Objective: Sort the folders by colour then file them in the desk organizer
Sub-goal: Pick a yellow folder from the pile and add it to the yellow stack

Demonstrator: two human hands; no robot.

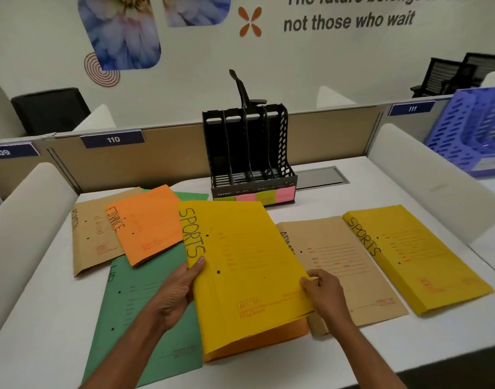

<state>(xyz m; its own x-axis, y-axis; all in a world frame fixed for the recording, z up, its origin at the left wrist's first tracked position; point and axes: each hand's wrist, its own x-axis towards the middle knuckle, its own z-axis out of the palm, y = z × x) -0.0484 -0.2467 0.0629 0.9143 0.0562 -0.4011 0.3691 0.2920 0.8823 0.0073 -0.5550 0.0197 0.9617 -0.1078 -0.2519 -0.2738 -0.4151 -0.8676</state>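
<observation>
at middle yellow folder (249, 262) edges, hands (173, 293) (326, 293)

both hands (176, 293) (326, 294) grip a yellow folder (249, 270) — desk organizer (250, 153) behind.

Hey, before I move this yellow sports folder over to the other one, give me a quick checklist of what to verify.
1. Left hand grips the held yellow folder at its spine side: ok.
2. Right hand pinches its opposite edge: ok.
3. Second yellow folder lies uncovered, ready for stacking: ok.
4. Desk organizer slots look empty: ok.
5. Orange layer beneath the held folder is separate from it: cannot tell.
</observation>
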